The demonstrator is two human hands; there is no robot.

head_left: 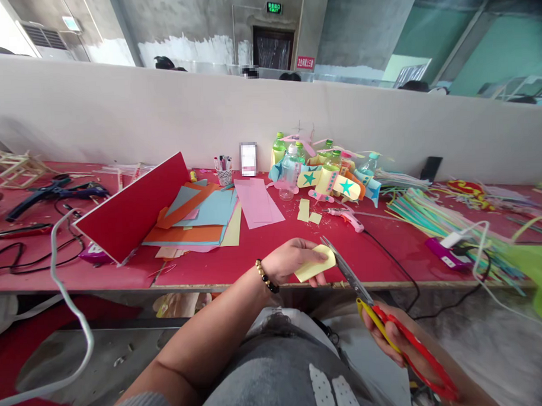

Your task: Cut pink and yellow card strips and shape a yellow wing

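A small piece of yellow paper point(316, 264) with a rounded end is pinched in my left hand point(295, 260), just over the table's front edge. My right hand point(386, 332) grips scissors point(351, 277) with red and yellow handles. Their blades point up and left, near the rounded end of the paper, and look slightly apart. Beyond my hands lie two yellow paper scraps point(304, 210) and a pink glue gun point(348, 218) with a black cord.
Plastic bottle models point(332, 171) with paper wings stand behind. Coloured paper sheets point(209, 208) and a leaning red board point(133, 208) are at left. Colourful strips point(431, 215) and a purple power strip point(448, 255) lie right. A pen cup point(224, 176) and phone point(249, 159) stand near the partition.
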